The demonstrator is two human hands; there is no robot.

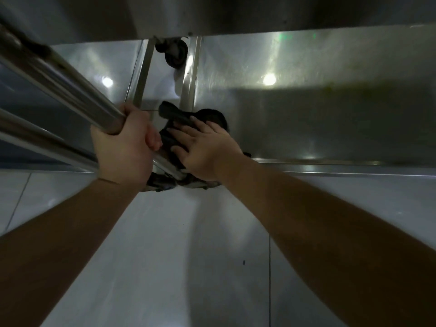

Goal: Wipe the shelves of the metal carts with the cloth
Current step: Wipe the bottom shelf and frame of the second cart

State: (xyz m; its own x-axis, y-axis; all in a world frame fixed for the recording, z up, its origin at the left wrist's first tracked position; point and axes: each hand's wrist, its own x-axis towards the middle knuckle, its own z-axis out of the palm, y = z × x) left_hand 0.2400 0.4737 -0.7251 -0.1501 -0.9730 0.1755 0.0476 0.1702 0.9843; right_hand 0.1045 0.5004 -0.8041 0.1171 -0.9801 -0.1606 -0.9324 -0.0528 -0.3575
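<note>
The low, flat stainless-steel shelf (318, 119) of the right-hand cart ends in a raised lip along its near edge and a folded rim on its left side, and open, bare metal runs away to the right of the hand. The right hand (207, 149) lies flat with fingers spread, pressing the dark, crumpled cloth (179, 116) onto the shelf's near-left corner, where part of the cloth spills over the rim into the narrow gap between the two carts. The left hand (127, 147) curls tightly round the round, polished steel upright tube (59, 74) of the neighbouring cart, just beside the cloth. A second, thinner tube (47, 147) runs alongside it. Through the gap a black caster wheel (175, 54) shows, partly cut off by an overhanging metal shelf (259, 13) above. More wheel parts (162, 182) under the hands are mostly hidden and hard to make out. Glossy pale floor tiles (165, 256) fill the foreground.
</note>
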